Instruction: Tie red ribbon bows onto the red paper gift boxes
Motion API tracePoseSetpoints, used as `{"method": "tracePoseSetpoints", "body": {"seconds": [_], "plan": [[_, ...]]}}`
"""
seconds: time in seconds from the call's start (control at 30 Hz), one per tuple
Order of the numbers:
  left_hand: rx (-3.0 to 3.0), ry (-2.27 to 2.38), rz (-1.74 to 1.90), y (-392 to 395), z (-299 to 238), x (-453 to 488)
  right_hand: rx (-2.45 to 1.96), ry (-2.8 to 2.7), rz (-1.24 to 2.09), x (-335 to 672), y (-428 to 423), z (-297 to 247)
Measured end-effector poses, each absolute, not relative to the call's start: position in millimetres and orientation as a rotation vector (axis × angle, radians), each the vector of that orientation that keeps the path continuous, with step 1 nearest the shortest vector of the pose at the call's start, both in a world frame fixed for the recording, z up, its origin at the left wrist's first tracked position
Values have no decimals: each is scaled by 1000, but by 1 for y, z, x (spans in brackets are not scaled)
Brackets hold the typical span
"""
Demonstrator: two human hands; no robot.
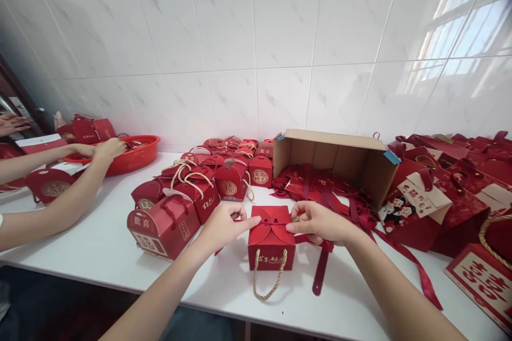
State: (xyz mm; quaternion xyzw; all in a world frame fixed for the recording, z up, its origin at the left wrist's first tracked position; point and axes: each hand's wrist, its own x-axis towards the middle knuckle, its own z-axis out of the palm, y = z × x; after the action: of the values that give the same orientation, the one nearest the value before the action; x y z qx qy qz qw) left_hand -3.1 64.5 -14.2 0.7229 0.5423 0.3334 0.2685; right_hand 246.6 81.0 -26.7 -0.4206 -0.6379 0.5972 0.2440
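A small red gift box (pixel 271 258) stands on the white table, with gold lettering on its front and a twisted rope handle (pixel 270 294) hanging down. Across its folded top flaps runs a thin dark red ribbon (pixel 276 223). My left hand (pixel 227 226) is closed, pinching the ribbon at the box's left top edge. On the opposite side my right hand (pixel 316 222) is closed too, its thumb and fingers gripping the other part of the ribbon. A dark red strap with a hole (pixel 319 274) lies just right of the box.
Several red gift boxes (pixel 230 180) sit at the centre left. An open cardboard carton (pixel 334 141) lies on its side with red ribbons and flat pieces (pixel 306 184). Red gift bags (pixel 416 208) crowd the right. At left, a co-worker's hands (pixel 106 150) reach into a red basin (pixel 146 155).
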Motion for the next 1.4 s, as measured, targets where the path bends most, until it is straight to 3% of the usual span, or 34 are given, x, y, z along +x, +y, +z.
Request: {"method": "tracePoseSetpoints", "body": {"seconds": [0.37, 0.57, 0.8, 1.03, 1.4], "plan": [[1911, 1342, 747, 57, -14, 6, -1068, -1929, 1565, 255, 72, -21], [1969, 1419, 872, 51, -8, 13, -723, -1682, 1745, 264, 71, -18], [2164, 1344, 930, 32, 15, 31, -559, -1623, 1615, 261, 63, -12], [1967, 1262, 1155, 34, 24, 57, -545, -1645, 1534, 243, 55, -15], [1947, 1364, 1189, 39, 14, 41, -821, -1615, 971, 217, 47, -26]]}}
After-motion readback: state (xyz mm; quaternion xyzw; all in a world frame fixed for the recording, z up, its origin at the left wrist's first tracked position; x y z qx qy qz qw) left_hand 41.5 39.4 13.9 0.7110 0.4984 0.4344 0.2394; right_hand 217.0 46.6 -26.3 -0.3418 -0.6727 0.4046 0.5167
